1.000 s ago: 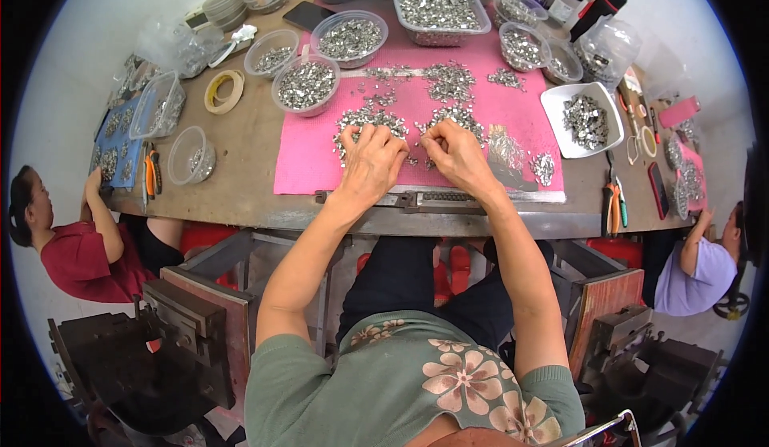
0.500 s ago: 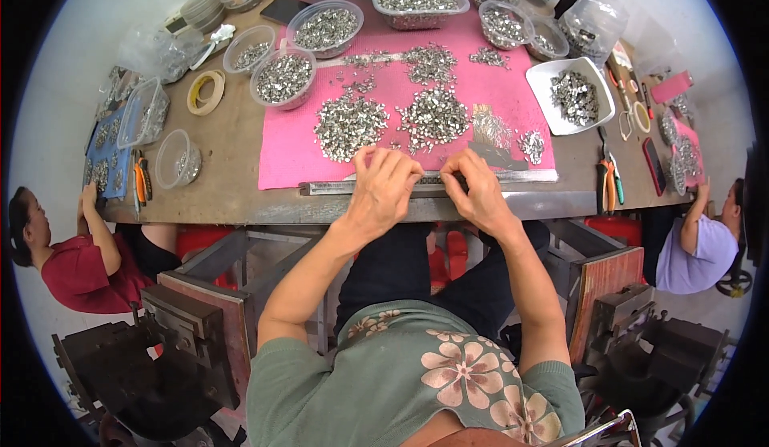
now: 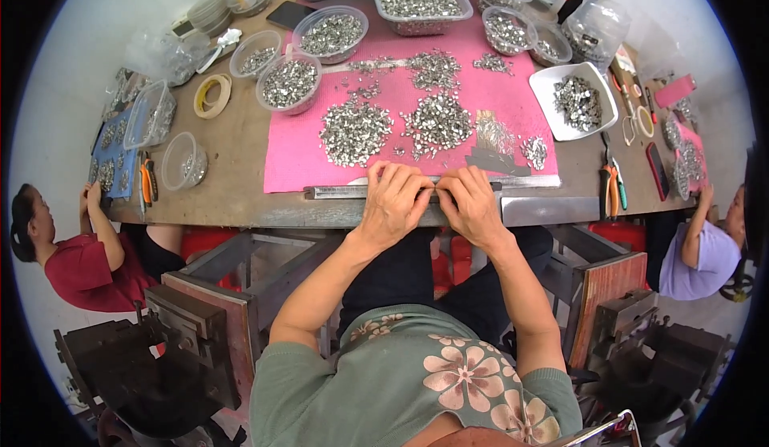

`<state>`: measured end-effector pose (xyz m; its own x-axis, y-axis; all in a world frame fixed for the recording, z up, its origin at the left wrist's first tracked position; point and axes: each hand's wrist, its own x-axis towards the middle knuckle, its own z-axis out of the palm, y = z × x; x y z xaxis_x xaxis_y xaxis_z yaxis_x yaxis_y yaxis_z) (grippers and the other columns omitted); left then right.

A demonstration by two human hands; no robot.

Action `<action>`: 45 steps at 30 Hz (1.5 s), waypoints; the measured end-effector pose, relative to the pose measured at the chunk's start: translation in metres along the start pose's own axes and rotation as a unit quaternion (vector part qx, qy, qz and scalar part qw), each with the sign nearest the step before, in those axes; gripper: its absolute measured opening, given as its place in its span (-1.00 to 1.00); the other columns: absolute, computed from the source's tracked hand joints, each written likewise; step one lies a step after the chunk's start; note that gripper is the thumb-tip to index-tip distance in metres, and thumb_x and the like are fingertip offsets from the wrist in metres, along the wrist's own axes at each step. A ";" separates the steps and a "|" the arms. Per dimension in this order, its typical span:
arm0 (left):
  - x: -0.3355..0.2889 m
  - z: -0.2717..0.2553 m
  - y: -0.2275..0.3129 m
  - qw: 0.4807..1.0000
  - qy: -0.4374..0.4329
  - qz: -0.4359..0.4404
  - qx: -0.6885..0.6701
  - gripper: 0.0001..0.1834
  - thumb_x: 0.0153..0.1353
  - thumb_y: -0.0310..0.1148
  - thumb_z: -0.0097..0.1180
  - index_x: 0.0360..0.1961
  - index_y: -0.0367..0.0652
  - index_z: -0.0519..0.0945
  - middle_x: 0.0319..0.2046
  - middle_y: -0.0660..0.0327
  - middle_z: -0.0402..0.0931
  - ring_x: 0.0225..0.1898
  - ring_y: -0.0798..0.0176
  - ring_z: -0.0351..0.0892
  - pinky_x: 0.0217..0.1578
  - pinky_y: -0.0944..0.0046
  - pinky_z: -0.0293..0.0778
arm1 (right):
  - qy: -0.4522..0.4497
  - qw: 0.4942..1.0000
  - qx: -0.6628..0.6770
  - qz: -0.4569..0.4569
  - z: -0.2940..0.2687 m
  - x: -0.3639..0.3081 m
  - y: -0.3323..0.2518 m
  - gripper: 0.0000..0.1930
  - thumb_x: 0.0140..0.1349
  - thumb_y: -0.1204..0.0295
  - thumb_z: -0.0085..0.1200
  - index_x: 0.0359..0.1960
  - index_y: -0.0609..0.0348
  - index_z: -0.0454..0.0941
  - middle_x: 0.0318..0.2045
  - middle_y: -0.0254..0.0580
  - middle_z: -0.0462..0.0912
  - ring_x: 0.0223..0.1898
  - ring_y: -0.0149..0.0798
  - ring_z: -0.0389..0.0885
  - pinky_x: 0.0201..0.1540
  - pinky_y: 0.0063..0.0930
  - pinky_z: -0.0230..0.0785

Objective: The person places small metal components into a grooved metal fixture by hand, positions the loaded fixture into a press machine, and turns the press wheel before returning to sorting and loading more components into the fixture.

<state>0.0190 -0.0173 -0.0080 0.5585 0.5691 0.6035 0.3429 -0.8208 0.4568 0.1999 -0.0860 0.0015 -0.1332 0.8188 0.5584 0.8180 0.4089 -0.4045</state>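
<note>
My left hand (image 3: pixel 394 200) and my right hand (image 3: pixel 471 203) are close together over a long narrow metal bar (image 3: pixel 336 192) at the table's front edge. Both pinch with thumb and fingers, tips almost meeting; whatever lies between them is too small to make out. Beyond my hands, a pink mat (image 3: pixel 282 155) bears heaps of small shiny metal pieces, among them a left heap (image 3: pixel 355 133) and a middle heap (image 3: pixel 437 122). Thin silvery pins (image 3: pixel 495 132) lie to the right, behind a flat grey piece (image 3: pixel 501 162), beside a small pile of bits (image 3: pixel 534 152).
Round tubs of metal pieces (image 3: pixel 288 83) and a rectangular tub (image 3: pixel 422 24) line the back. At right stand a white tray (image 3: pixel 545 98) and pliers (image 3: pixel 613 183). Tape (image 3: pixel 200 104) lies left. Co-workers sit at the far left (image 3: pixel 88 275) and far right (image 3: pixel 697 259).
My left hand has moved right and slightly down, so both hands' fingertips now come together above the bar. The whole view has shifted slightly.
</note>
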 end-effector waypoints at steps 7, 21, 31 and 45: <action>0.000 -0.001 -0.002 1.000 0.009 0.006 -0.026 -0.83 0.10 -0.48 0.33 -0.27 -0.16 0.62 -0.25 0.17 0.55 -0.15 0.07 0.53 0.04 0.00 0.31 | -0.003 0.999 0.033 0.006 -0.001 0.039 0.014 -0.87 0.17 0.60 0.22 -0.26 0.20 0.58 -0.29 -0.16 0.57 -0.19 -0.07 0.55 -0.11 -0.21 0.34; 0.000 0.002 -0.003 0.998 0.040 0.011 -0.056 -0.82 0.04 -0.55 0.33 -0.31 -0.24 0.61 -0.33 0.10 0.53 -0.21 -0.04 0.51 -0.10 0.02 0.43 | -0.038 0.998 -0.049 -0.029 0.070 0.098 0.033 -0.93 0.17 0.49 0.24 -0.35 0.19 0.62 -0.37 -0.14 0.52 -0.24 -0.04 0.52 -0.12 -0.17 0.30; 0.001 -0.001 -0.004 0.998 0.008 0.000 -0.062 -0.82 0.12 -0.59 0.27 -0.24 -0.23 0.59 -0.30 0.08 0.54 -0.18 -0.05 0.55 0.11 -0.09 0.44 | -0.058 0.998 0.040 0.003 0.009 0.073 0.028 -0.91 0.14 0.54 0.19 -0.36 0.22 0.53 -0.38 -0.12 0.52 -0.23 -0.04 0.52 -0.11 -0.16 0.30; -0.001 -0.008 -0.005 0.993 0.005 -0.053 -0.104 -0.82 0.29 -0.60 0.15 -0.09 -0.25 0.62 -0.20 0.08 0.64 -0.08 -0.03 0.63 0.29 -0.21 0.34 | -0.114 0.989 -0.048 -0.080 -0.023 0.020 0.005 -0.81 0.10 0.59 0.22 -0.25 0.23 0.52 -0.29 -0.12 0.49 -0.24 -0.05 0.50 -0.15 -0.21 0.33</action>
<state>0.0109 -0.0131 -0.0053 0.5197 0.6529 0.5510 0.2357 -0.7295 0.6420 0.2136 -0.0771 0.0271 -0.3796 0.8202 0.4280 0.8242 0.5099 -0.2463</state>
